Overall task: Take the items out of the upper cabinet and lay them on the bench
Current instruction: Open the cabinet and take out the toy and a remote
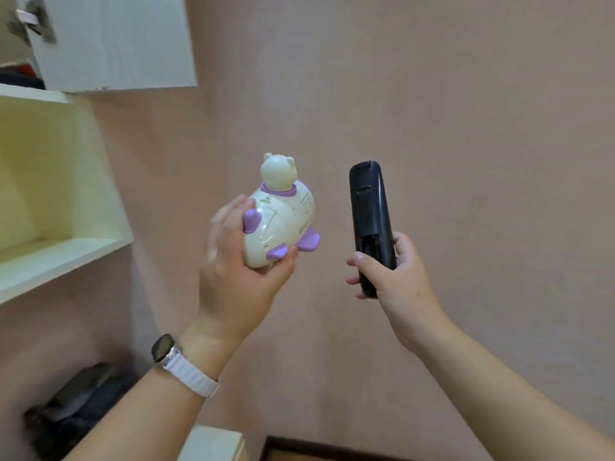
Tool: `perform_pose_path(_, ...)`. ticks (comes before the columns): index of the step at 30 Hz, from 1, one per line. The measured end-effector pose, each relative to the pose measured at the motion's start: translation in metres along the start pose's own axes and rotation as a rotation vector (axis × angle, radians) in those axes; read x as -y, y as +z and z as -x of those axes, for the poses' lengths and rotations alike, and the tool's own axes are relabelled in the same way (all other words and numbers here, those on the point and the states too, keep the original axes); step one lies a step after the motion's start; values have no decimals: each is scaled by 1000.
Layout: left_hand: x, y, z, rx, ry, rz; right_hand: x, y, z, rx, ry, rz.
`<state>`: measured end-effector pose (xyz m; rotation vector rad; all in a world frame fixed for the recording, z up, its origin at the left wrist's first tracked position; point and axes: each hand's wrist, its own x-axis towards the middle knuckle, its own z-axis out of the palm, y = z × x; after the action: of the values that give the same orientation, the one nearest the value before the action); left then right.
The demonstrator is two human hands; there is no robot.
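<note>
Pink wall [432, 94] behind; blurred dark heap [76, 404] below shelf [60, 257], unidentifiable.

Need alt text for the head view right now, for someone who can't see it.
Left hand grips a white-and-purple bear toy, right hand grips a black remote, both held before a pink wall. An open cabinet stands at left.

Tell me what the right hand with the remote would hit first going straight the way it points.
Probably the pink wall; nothing else shows ahead of the right hand or its remote, though depth is unclear.
</note>
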<state>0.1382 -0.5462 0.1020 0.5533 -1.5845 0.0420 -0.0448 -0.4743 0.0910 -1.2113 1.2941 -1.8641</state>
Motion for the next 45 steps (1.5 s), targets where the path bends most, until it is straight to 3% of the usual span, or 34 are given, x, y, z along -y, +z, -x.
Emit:
perform_pose_path(7, -126, 114, 84, 152, -422, 338, -2, -170, 55, -167, 121, 33)
perform_pose_path(14, -224, 216, 162, 458, -591, 507, 1, -317, 123, -302, 204, 86)
perform_pose_path(33, -451, 422, 302, 1137, -765, 1025, 0, -564, 268, -1017, 332, 187)
perform_pose_path(45, -541, 542, 354, 1412, -742, 1227, -3, -658, 289, -1393, 452, 268)
